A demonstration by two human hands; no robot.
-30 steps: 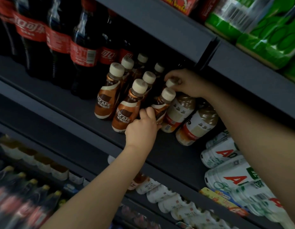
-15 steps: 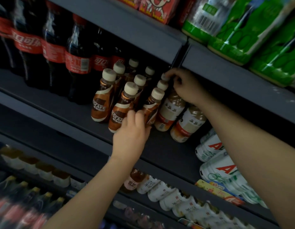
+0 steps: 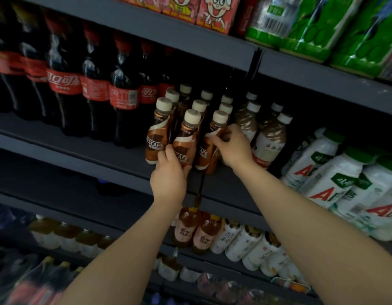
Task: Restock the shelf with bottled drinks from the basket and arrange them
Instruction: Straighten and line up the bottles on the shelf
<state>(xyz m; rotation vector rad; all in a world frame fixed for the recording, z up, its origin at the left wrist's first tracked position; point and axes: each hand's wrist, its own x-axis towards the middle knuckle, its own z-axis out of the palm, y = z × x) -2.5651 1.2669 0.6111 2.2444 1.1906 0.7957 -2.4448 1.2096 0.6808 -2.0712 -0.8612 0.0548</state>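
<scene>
Several brown Nescafe coffee bottles with cream caps stand in rows on the dark middle shelf. My left hand grips the base of the middle front coffee bottle. Fingers of my right hand wrap the side of the right front coffee bottle. The left front coffee bottle stands beside my left hand, touched by its fingertips. No basket is in view.
Tall cola bottles fill the shelf to the left. Milk tea bottles and white AD bottles stand to the right. Green packs and red cartons sit above; tea bottles fill the lower shelf.
My right hand came down from the bottle caps at the back to the side of the right front coffee bottle. My left hand stayed low at the front bottles.
</scene>
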